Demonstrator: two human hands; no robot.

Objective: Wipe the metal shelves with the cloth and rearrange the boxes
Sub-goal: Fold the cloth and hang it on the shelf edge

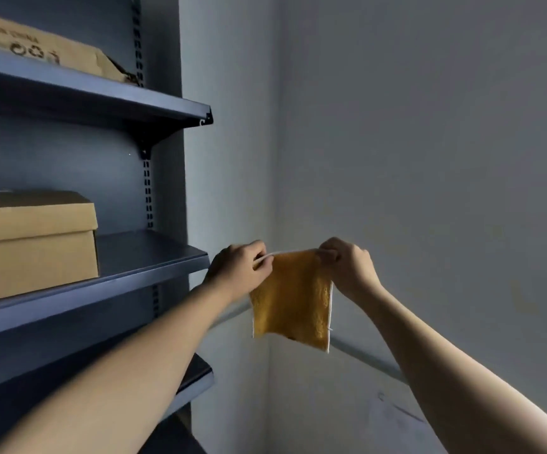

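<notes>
A yellow cloth (293, 299) with a white hem hangs in the air to the right of the shelving. My left hand (241, 268) pinches its top left corner and my right hand (347, 267) pinches its top right corner, stretching the top edge between them. Dark blue metal shelves fill the left side: a middle shelf (141, 257) carries a closed cardboard box (33, 244), and an upper shelf (128, 96) carries another cardboard box (53, 50) with printed symbols. The right end of the middle shelf is bare.
A lower shelf (193, 381) shows under my left forearm. Grey walls meet in a corner (275, 158) right behind the cloth. A slotted upright (147, 191) runs up the back panel of the shelving.
</notes>
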